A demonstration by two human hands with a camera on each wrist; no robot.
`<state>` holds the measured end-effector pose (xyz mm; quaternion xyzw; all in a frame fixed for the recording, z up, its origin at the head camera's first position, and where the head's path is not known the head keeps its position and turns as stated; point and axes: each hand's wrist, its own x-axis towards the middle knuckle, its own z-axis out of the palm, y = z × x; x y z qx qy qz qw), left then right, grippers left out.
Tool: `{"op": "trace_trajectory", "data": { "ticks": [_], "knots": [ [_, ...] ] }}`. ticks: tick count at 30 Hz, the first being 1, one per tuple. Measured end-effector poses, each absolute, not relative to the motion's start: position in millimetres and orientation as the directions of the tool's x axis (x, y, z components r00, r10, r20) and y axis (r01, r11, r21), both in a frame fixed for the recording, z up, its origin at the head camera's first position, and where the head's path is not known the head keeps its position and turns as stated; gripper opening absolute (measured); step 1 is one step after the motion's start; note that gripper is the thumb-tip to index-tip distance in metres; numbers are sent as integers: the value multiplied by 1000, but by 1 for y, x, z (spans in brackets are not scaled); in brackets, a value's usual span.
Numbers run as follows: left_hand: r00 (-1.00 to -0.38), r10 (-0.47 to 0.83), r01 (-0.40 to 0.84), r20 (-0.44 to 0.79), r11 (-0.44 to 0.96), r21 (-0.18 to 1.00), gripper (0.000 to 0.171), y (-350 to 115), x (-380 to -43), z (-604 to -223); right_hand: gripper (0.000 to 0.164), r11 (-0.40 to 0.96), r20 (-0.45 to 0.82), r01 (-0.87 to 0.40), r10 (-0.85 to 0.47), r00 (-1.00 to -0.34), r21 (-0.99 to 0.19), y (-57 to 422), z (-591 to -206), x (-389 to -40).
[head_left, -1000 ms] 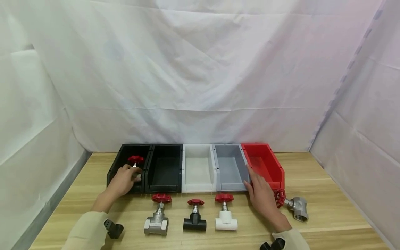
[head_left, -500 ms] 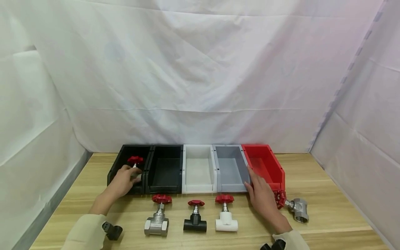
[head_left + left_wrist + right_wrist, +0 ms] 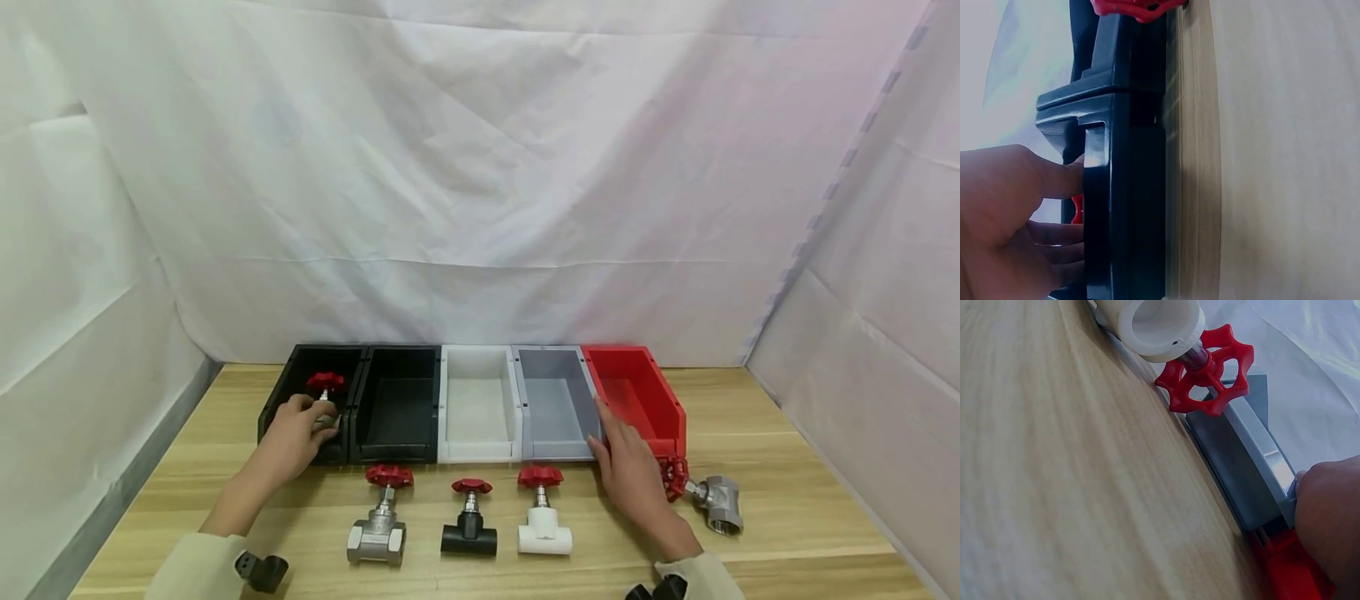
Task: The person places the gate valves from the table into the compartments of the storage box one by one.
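Note:
In the head view my left hand [image 3: 298, 435] reaches into the leftmost black bin [image 3: 273, 398]. Its fingers hold the body of a valve with a red handwheel [image 3: 326, 382], mostly hidden by the hand. The left wrist view shows the thumb and fingers [image 3: 1057, 234] going behind the bin's front wall [image 3: 1099, 212]. My right hand [image 3: 632, 477] rests with extended fingers on the adjoining walls of the grey bin [image 3: 558, 450] and the red bin [image 3: 667, 408], holding nothing. Beside it lies a metal valve [image 3: 722, 505], its red handwheel [image 3: 673, 477] partly behind the hand.
Between the hands, a second black bin [image 3: 397, 454] and a white bin [image 3: 480, 452] continue the row. In front stand a metal valve [image 3: 377, 537], a black valve [image 3: 469, 533] and a white valve [image 3: 544, 533], all with red handwheels. White cloth [image 3: 480, 208] hangs behind.
My left wrist and sleeve have shifted slightly down and left, while the left fingers stay at the valve in the bin. My right hand stays in place.

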<state>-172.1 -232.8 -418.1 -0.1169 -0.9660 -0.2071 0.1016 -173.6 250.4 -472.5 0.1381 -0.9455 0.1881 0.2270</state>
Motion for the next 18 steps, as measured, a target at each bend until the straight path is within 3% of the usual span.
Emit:
{"op": "trace_trajectory", "data": {
  "ticks": [9, 18],
  "knots": [
    [-936, 195, 295, 293, 888, 351, 25, -226, -157, -412, 76, 888, 508, -359, -177, -843, -287, 251, -473, -173],
    [-860, 183, 393, 477, 834, 387, 22, -219, -134, -407, 80, 892, 480, -352, -186, -857, -284, 251, -473, -174]
  ]
}}
